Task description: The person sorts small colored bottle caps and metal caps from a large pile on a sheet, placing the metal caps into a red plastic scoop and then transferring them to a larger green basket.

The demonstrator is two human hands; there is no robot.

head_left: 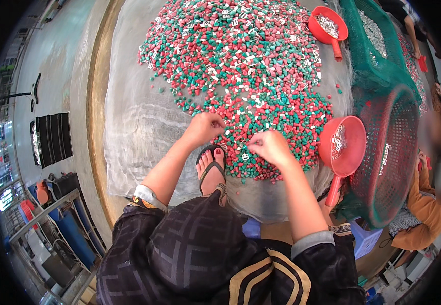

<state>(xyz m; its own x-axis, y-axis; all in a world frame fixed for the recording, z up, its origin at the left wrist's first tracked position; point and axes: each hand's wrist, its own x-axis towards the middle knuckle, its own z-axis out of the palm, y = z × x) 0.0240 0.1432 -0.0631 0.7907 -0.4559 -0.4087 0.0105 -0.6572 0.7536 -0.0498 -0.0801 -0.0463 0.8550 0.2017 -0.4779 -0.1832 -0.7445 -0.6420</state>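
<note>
Small red and green cone-like pieces lie in a wide heap before me, with pale metal-looking loops and buckle-shaped bits scattered among them. My left hand hovers at the near left edge of the heap, thumb and fingers pinched together. Just right of it, my right hand is bent over the heap, its fingertips also closed low among the pieces. Anything between either hand's fingertips is too small to make out. A red plastic scoop with pale loops in it sits right of my right hand.
White mesh cloth lies under the heap. Another red scoop holds pale pieces at the far right. Beside it are a green mesh-lined basket and a red-and-green basket. My sandalled foot rests at the near edge. Other people work at right.
</note>
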